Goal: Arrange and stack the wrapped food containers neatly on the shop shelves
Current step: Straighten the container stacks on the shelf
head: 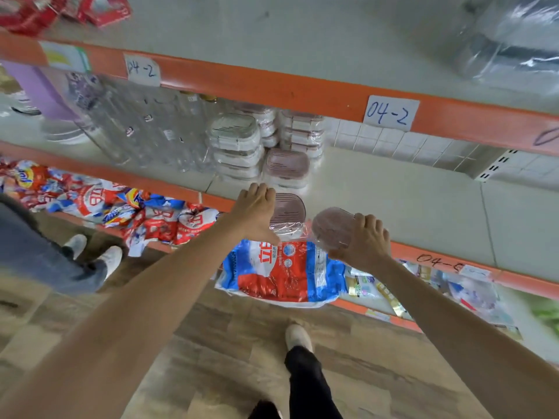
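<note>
Wrapped food containers, oval plastic boxes sealed in clear film, occupy the middle shelf, a pale board with an orange front edge. All positions below are given relative to that orange edge.

Completed, as far as visible:
- Well behind the edge, a stack of white-lidded containers stands several high.
- Farther back, a second stack stands against the tiled wall.
- Just right of the white stack, a brown-lidded container sits on a short pile.

In progress:
- Right at the edge, a brown-lidded wrapped container rests on the shelf. The left hand lies beside it with fingers extended and nothing enclosed; contact with the wrap cannot be confirmed.
- At the edge and to the right, the right hand has its fingers curled over the rim of a tilted brown-lidded wrapped container, which overhangs the edge.

Remaining, by judgement: both edge containers need placing onto the short brown pile or a new stack. The shelf area to the right holds no containers.
</note>
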Demonstrator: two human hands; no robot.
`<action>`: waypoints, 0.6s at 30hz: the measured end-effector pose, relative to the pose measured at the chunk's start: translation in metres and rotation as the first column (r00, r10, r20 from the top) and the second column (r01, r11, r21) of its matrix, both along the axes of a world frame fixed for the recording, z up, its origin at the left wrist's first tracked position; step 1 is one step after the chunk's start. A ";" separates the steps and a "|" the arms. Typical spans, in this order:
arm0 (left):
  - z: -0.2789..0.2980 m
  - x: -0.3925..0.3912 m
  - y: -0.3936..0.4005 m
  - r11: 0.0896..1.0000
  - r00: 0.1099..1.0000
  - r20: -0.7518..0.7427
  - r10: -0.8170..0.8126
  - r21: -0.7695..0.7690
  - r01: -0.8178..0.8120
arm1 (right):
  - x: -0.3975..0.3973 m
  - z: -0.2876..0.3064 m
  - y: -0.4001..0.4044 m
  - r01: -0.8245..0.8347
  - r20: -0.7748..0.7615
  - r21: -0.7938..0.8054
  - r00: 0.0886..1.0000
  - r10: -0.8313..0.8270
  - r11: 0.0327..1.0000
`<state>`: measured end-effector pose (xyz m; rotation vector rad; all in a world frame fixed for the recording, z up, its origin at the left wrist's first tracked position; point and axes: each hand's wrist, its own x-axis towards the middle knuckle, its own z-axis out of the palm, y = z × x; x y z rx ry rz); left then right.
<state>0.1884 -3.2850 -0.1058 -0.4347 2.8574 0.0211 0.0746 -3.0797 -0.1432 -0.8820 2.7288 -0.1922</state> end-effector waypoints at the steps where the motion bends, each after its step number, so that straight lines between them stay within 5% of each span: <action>1: 0.010 0.011 0.001 1.000 1.000 -0.006 -0.004 -0.009 0.004 | 0.011 0.009 0.003 -0.047 -0.020 0.002 0.999 0.047 0.999; 10: 0.127 0.085 -0.008 1.000 0.985 -0.173 -0.011 0.009 0.013 | 0.068 0.118 0.004 -0.322 -0.244 -0.087 0.924 0.293 0.943; 18: 0.215 0.083 -0.015 0.968 0.902 -0.363 0.235 0.177 -0.180 | 0.043 0.219 -0.004 -0.314 -0.411 -0.245 0.891 0.195 0.917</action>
